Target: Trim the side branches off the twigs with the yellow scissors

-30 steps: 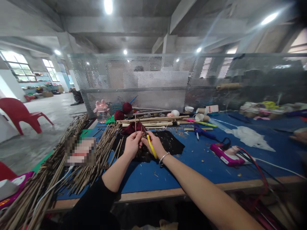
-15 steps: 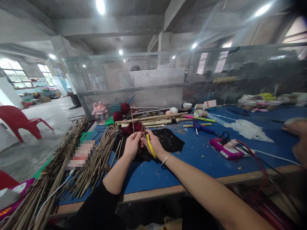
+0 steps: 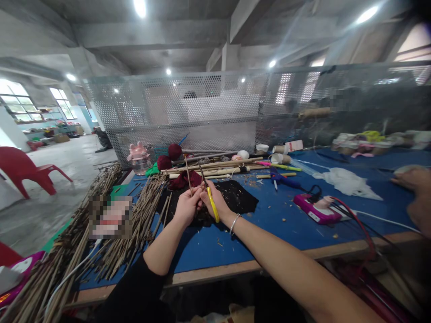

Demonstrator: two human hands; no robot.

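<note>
Yellow handles mark the scissors [image 3: 213, 207] in our right hand [image 3: 220, 202]; its fingers are closed round them, and the blades point toward the far edge of the table [image 3: 208, 255]. Our left hand [image 3: 186, 207] has its fingers clamped on a thin stick [image 3: 187, 172], gripped low so that its upper length stands free, slightly tilted. Both hands meet above the black cloth [image 3: 239, 196], back from the middle of the near edge, apparently bracing one another; what the fingertips pinch between them is hidden. The cloth probably serves to catch scraps, since some lie on it.

Sticks [image 3: 133, 224] lie in a heap toward the left edge, presumably to suit our left hand's reach. Long poles [image 3: 218, 172] run along the far edge, out of the way. Toward the right edge sits a purple power strip [image 3: 316, 211], its cords well apart from our hands.
</note>
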